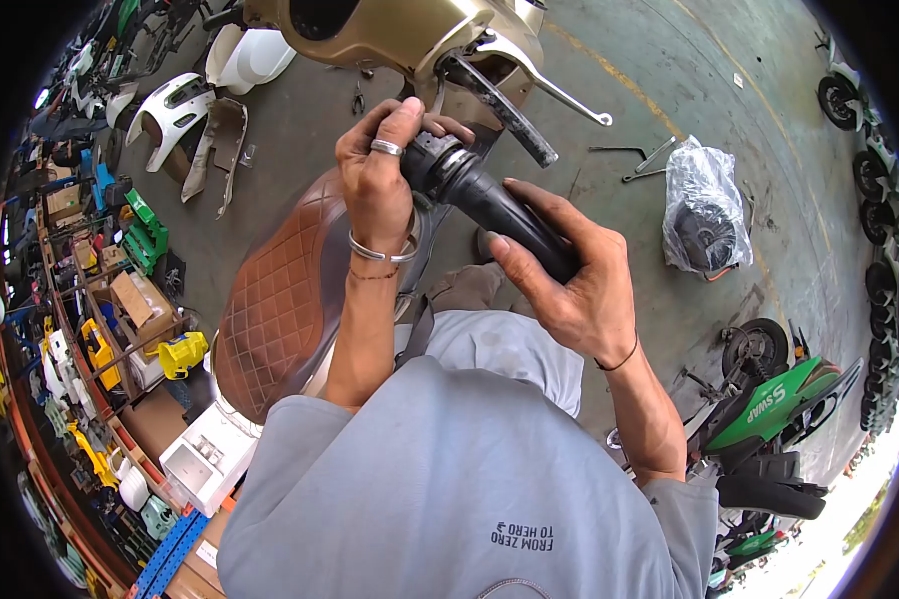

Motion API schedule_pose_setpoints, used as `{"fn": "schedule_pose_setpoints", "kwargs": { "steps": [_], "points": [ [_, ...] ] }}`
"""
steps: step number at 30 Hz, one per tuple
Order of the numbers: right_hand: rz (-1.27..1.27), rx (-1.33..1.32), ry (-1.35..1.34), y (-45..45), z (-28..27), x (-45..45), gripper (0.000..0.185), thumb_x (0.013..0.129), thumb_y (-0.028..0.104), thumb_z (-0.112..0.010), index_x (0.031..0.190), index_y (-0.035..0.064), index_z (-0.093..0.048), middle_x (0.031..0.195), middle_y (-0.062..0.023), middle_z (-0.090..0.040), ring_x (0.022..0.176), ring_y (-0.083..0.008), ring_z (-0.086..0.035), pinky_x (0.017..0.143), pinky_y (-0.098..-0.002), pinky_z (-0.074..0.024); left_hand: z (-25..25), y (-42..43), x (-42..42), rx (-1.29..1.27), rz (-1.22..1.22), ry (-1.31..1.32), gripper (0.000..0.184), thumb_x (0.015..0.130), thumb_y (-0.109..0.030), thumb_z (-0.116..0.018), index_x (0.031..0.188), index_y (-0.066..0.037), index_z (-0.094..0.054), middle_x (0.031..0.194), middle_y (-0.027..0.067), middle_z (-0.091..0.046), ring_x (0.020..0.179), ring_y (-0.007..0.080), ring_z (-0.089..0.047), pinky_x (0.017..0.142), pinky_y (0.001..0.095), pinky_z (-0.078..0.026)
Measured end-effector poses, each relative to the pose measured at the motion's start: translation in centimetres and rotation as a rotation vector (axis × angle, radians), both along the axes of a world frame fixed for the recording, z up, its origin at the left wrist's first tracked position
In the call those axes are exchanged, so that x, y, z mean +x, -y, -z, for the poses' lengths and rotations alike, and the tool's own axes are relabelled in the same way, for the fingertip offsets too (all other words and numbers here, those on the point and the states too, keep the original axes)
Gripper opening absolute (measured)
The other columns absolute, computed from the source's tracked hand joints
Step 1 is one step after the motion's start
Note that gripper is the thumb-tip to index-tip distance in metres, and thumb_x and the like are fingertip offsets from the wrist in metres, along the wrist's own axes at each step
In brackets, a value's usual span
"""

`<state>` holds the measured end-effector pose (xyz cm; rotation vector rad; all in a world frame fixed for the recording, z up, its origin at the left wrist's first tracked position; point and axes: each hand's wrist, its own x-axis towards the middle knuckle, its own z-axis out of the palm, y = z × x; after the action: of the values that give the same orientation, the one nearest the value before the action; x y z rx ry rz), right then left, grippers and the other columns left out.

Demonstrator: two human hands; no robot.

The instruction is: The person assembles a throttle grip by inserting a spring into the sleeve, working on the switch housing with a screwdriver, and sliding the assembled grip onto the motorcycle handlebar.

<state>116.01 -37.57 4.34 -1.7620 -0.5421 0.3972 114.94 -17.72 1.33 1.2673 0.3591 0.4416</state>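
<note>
Both hands hold a black handlebar grip [509, 220] with a switch housing [438, 165] at its upper end, off the scooter. My left hand [378, 180], with a ring and a bracelet, closes its fingers around the housing end. Around the lower rubber part, my right hand [584, 275] is closed, thumb on the near side and fingers along the far side. Just above the grip, a bare black handlebar tube [504, 115] sticks out of the gold scooter front [390, 35]. A silver brake lever [544, 80] extends beside that tube.
The brown quilted seat [275, 290] is left of my arms. White body panels [180, 110] and pliers [359, 98] lie on the floor. Right are a plastic-wrapped part [704, 195], hand tools [649, 158] and a green scooter [759, 409]. Crowded shelves [100, 299] line the left.
</note>
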Motion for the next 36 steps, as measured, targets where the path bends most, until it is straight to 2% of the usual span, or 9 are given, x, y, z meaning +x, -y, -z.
{"fn": "schedule_pose_setpoints", "kwargs": {
  "steps": [3, 8, 11, 17, 20, 27, 30, 33, 36],
  "points": [
    [0.003, -0.002, -0.096, 0.1, -0.2, -0.1, 0.046, 0.087, 0.021, -0.078, 0.125, -0.0021, -0.064, 0.093, -0.014, -0.073, 0.082, -0.0129, -0.069, 0.077, -0.0273, -0.0537, -0.1, 0.1, 0.0, -0.006, -0.006, -0.005, 0.027, 0.096, -0.018, -0.056, 0.08, 0.003, -0.062, 0.08, 0.0243, -0.071, 0.07, 0.0258, -0.069, 0.072, 0.034, -0.057],
    [0.001, 0.0, -0.061, 0.1, 0.2, -0.2, 0.046, 0.087, 0.02, -0.078, 0.125, -0.0027, -0.065, 0.09, -0.0132, -0.073, 0.08, -0.0122, -0.068, 0.075, -0.0268, -0.0539, 0.0, 0.3, 0.3, -0.017, -0.009, 0.025, 0.029, 0.095, -0.019, -0.061, 0.076, 0.003, -0.062, 0.076, 0.0187, -0.072, 0.067, 0.0207, -0.069, 0.065, 0.0294, -0.056],
    [0.023, 0.003, -0.049, -0.4, 0.4, -0.3, 0.046, 0.087, 0.02, -0.078, 0.125, -0.0029, -0.065, 0.089, -0.0132, -0.073, 0.079, -0.0119, -0.068, 0.075, -0.0264, -0.0539, 0.0, 0.7, 0.3, 0.029, -0.012, 0.02, 0.023, 0.093, -0.013, -0.059, 0.078, 0.003, -0.061, 0.073, 0.0191, -0.067, 0.07, 0.027, -0.07, 0.067, 0.0333, -0.057],
    [0.034, 0.011, -0.009, -0.9, 0.7, -0.2, 0.047, 0.087, 0.02, -0.079, 0.125, -0.0026, -0.065, 0.086, -0.0128, -0.073, 0.077, -0.0112, -0.068, 0.073, -0.0252, -0.0535, -0.2, 0.8, 0.2, -0.005, -0.057, 0.027, 0.023, 0.093, -0.013, -0.058, 0.077, 0.004, -0.06, 0.072, 0.0186, -0.066, 0.069, 0.0271, -0.07, 0.067, 0.0334, -0.057],
    [0.036, 0.004, -0.013, -0.9, 0.6, -0.2, 0.046, 0.087, 0.019, -0.079, 0.125, -0.0024, -0.065, 0.085, -0.0124, -0.073, 0.076, -0.0109, -0.068, 0.071, -0.0247, -0.0531, -0.2, 0.8, 0.2, -0.011, -0.066, 0.032, 0.029, 0.095, -0.016, -0.059, 0.074, 0.003, -0.061, 0.074, 0.018, -0.071, 0.067, 0.0208, -0.069, 0.065, 0.0291, -0.055],
    [0.038, 0.02, 0.026, -1.1, 1.0, -0.1, 0.046, 0.087, 0.019, -0.078, 0.125, -0.0023, -0.065, 0.083, -0.0122, -0.072, 0.075, -0.0106, -0.067, 0.071, -0.025, -0.0532, -0.1, 0.7, 0.2, 0.023, -0.049, 0.035, 0.029, 0.095, -0.016, -0.059, 0.074, 0.003, -0.062, 0.074, 0.0175, -0.071, 0.067, 0.0206, -0.069, 0.066, 0.029, -0.055],
    [0.029, 0.014, -0.046, -1.1, 0.7, -0.1, 0.046, 0.088, 0.02, -0.078, 0.126, -0.0024, -0.065, 0.087, -0.0119, -0.073, 0.074, -0.0109, -0.067, 0.071, -0.0251, -0.0532, -0.1, 0.7, 0.4, 0.018, -0.037, 0.041, 0.029, 0.094, -0.016, -0.059, 0.074, 0.003, -0.062, 0.073, 0.0176, -0.071, 0.067, 0.0203, -0.069, 0.066, 0.0292, -0.055],
    [0.047, 0.04, -0.145, -1.1, 0.2, 0.0, 0.044, 0.086, 0.021, -0.078, 0.121, -0.0032, -0.065, 0.086, -0.0168, -0.073, 0.075, -0.0186, -0.072, 0.07, -0.0294, -0.0558, -0.3, 0.6, 0.3, 0.002, -0.03, 0.044, 0.027, 0.094, -0.015, -0.059, 0.073, 0.003, -0.062, 0.073, 0.018, -0.071, 0.067, 0.0202, -0.069, 0.066, 0.029, -0.055],
    [0.042, -0.012, -0.362, -0.8, -0.5, 0.1, 0.047, 0.087, 0.026, -0.078, 0.122, -0.0034, -0.065, 0.085, -0.0146, -0.072, 0.074, -0.0153, -0.069, 0.07, -0.0287, -0.0546, 0.0, 0.6, 0.1, -0.003, -0.039, 0.04, 0.026, 0.093, -0.014, -0.059, 0.073, 0.003, -0.061, 0.073, 0.0187, -0.07, 0.068, 0.0226, -0.069, 0.066, 0.0296, -0.055]
  ]
}}
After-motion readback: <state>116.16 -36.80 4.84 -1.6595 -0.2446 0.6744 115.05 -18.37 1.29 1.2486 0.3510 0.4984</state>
